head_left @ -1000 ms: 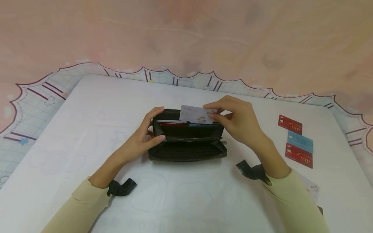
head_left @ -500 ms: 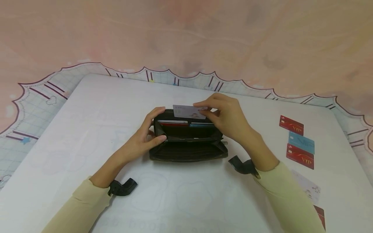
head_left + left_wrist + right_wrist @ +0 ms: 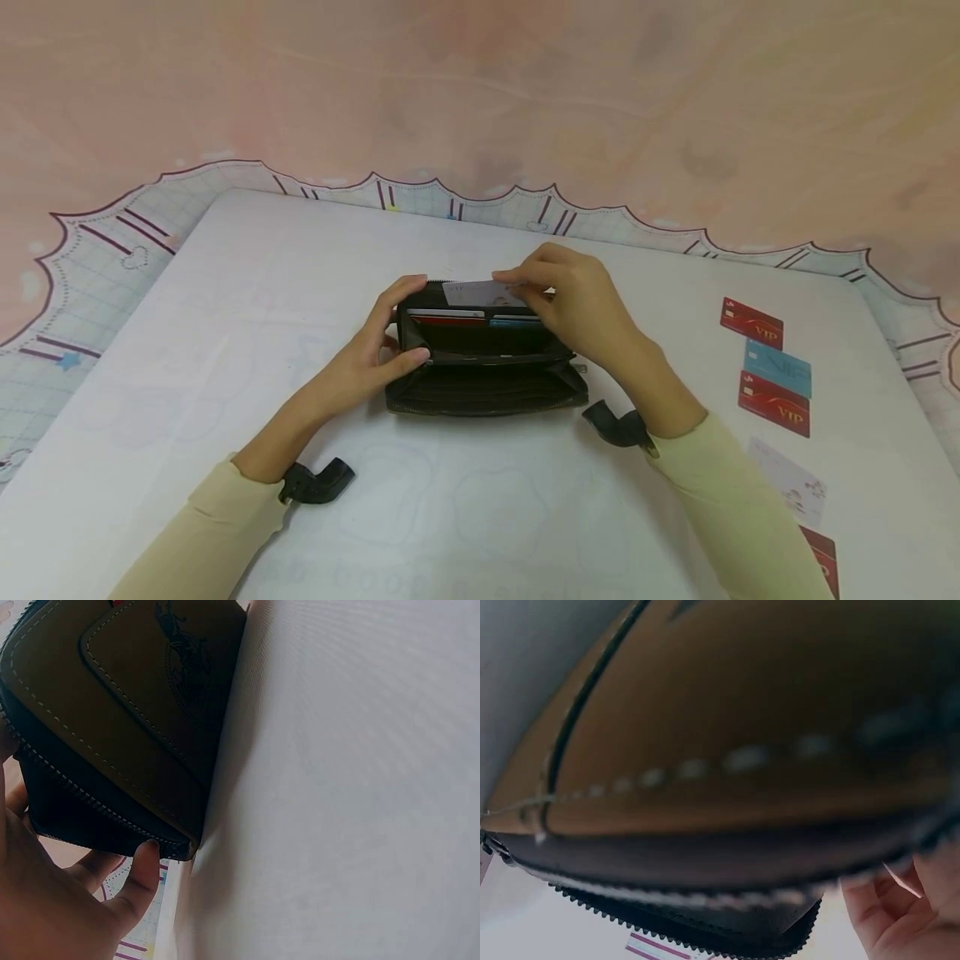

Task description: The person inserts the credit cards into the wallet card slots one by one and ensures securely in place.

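A dark zip-around wallet [image 3: 487,387] stands spread wide on the white table in the head view. My left hand [image 3: 360,358] grips its left end, thumb on the near side and fingers round the back; the left wrist view shows this hand [image 3: 82,900] at the stitched brown wallet [image 3: 127,705]. With thumb and forefinger my right hand [image 3: 585,300] pinches a pale VIP card [image 3: 476,293] at the wallet's back wall. Below it, a red card [image 3: 448,320] and a blue card [image 3: 513,322] show their top edges in slots. Close up, the wallet [image 3: 742,787] fills most of the right wrist view.
To the right lie a red VIP card [image 3: 752,322], a blue card [image 3: 777,368], another red card [image 3: 774,403] and a pale floral card [image 3: 789,481]. One more red card [image 3: 821,554] is partly under the right sleeve. A patterned cloth border edges the white table [image 3: 300,250].
My right hand has moved left with the pale card, which now sits lower against the wallet's back wall. My left hand keeps its grip on the wallet.
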`<state>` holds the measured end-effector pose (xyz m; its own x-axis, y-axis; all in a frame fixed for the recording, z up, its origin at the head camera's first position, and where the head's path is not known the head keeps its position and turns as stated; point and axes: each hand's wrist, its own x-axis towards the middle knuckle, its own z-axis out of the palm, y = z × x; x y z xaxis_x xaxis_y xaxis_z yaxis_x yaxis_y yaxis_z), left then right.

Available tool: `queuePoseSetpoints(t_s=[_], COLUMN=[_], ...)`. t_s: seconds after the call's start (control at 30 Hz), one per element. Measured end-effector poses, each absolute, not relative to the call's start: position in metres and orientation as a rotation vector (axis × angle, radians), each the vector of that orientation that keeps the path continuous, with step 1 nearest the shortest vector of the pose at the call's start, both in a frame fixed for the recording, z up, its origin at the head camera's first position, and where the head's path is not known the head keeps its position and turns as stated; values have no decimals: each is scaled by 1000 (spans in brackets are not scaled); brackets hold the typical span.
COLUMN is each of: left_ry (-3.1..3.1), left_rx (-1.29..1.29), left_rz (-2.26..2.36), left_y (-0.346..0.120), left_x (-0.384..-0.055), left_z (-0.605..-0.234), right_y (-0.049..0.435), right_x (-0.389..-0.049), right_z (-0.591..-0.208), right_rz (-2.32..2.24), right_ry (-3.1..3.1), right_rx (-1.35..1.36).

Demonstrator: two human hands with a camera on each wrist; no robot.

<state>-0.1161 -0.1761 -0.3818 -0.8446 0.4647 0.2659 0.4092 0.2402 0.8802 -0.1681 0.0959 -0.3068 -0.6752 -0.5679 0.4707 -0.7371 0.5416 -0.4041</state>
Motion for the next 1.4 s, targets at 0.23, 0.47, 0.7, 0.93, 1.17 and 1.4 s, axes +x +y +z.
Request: queuePoseSetpoints(t_s=[0.23, 0.47, 0.7, 0.93, 1.17, 1.4], left_ry=[2408, 2406, 2394, 2370, 2376, 2388], left_rx=[865, 875, 853, 836, 848, 845], left_rz=[1728, 1726, 1729, 1755, 1753, 1746], left_y=[-176, -176, -177, -176, -177, -176], left_x=[-117, -118, -117, -117, -117, -117], left_z=[-382, -383, -383, -383, -384, -384], right_y=[84, 77, 75, 74, 72, 70], right_x=[-166, -165, -165, -165, -164, -165], right_z=[-305, -306, -307, -309, -309, -311], right_rz=[888, 866, 815, 802, 769, 696], right_ry=[-2455, -2467, -2485, -2475, -2538, -2580], right_rx=[1138, 1143, 1177, 1205, 1218, 1255])
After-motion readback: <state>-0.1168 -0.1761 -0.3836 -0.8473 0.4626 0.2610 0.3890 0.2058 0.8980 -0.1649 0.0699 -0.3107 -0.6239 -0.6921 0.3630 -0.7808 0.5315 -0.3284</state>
